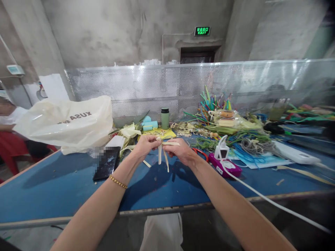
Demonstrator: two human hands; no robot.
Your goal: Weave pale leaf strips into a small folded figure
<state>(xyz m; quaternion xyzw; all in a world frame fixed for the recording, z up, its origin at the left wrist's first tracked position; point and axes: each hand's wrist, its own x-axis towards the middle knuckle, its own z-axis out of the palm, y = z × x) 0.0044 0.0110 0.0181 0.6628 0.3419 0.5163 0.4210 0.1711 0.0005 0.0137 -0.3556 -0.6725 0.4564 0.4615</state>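
Observation:
Several pale, flat strips (159, 156), like dried husk or leaf, cross one another between my two hands above the blue table (162, 190). My left hand (147, 145) pinches them where they cross. From the right, my right hand (180, 150) is closed on the strips too, with one strip lying across toward its knuckles. Two strip ends hang down below the fingers. Another short pale strip (147, 164) shows just under my left hand. Behind the hands lies a yellow sheet (167, 134) with pale scraps on it.
Left are a white plastic bag (65, 122) and a dark tablet (107, 164). A green bottle (165, 118) stands behind. Right are a purple power strip (226, 167) with a white cable, red-handled scissors (201, 153), cord bundles (253, 144) and coloured stems (213, 103). A person sits far left.

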